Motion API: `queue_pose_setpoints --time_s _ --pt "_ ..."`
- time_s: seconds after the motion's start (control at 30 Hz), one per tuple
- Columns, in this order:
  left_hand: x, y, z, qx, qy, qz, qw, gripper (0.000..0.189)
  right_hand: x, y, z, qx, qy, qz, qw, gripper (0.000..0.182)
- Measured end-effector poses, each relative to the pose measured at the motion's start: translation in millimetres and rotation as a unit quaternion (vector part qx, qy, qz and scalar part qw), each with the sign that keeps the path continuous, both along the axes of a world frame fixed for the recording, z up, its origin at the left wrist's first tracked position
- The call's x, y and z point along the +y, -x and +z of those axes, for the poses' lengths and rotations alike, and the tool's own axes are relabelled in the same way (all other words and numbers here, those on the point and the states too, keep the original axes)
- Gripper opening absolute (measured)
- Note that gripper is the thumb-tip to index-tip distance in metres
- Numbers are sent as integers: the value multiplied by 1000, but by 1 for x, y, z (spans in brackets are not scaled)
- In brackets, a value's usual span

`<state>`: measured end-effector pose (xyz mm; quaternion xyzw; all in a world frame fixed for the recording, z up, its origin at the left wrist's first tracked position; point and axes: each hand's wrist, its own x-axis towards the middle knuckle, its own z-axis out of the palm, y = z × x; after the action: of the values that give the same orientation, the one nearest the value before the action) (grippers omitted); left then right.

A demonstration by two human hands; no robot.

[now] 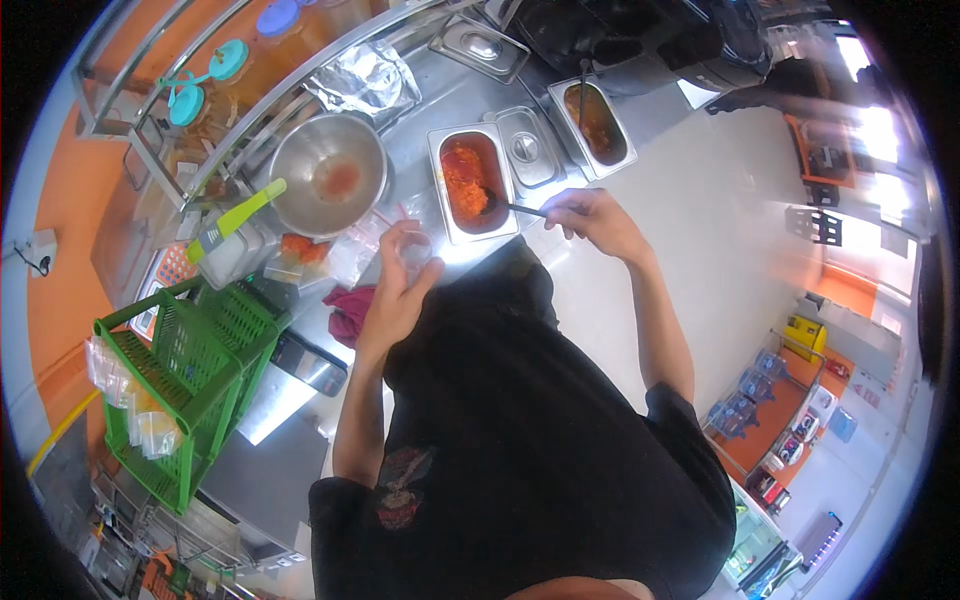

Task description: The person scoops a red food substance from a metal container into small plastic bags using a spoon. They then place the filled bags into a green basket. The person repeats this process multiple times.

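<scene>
My right hand (600, 221) grips the handle of a black spoon (526, 211). The spoon's bowl rests in the chunky red sauce (463, 176) inside a rectangular steel food pan (437, 196). To the left of that pan, my left hand (396, 300) curls its thumb and fingers around a small clear plastic bag or cup (415, 251); which of the two I cannot tell. Beneath and beside this hand lie clear plastic bags (358, 251) and a dark red cloth (349, 311). A packet with orange-red food (301, 249) sits farther left.
A large steel bowl (289, 161) with reddish residue stands beside crumpled foil (367, 79). Steel lids (529, 150) and a second food pan (553, 96) with a utensil lie to the right. A green plastic rack (232, 360), a lime-green-handled tool (244, 217) and a phone-like device (309, 364) are leftward.
</scene>
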<state>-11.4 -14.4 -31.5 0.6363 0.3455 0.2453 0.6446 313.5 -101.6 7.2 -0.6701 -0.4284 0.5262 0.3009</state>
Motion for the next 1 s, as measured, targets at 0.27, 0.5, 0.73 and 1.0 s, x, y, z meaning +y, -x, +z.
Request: queue_pose_setpoints --time_s 0.27,0.5,0.73,1.0 --pt "16 -31 21 3 -29 -13 999 60 -26 -8 30 47 -31 -100 993 16" --pt "21 -59 18 7 -83 10 996 61 -31 -5 92 -11 -124 -75 989 15" --pt "21 -82 42 -15 -151 26 988 64 -17 5 165 -268 -243 66 930 13" --pt "13 -94 56 -35 -148 63 986 63 -5 22 213 -411 -248 143 865 7"
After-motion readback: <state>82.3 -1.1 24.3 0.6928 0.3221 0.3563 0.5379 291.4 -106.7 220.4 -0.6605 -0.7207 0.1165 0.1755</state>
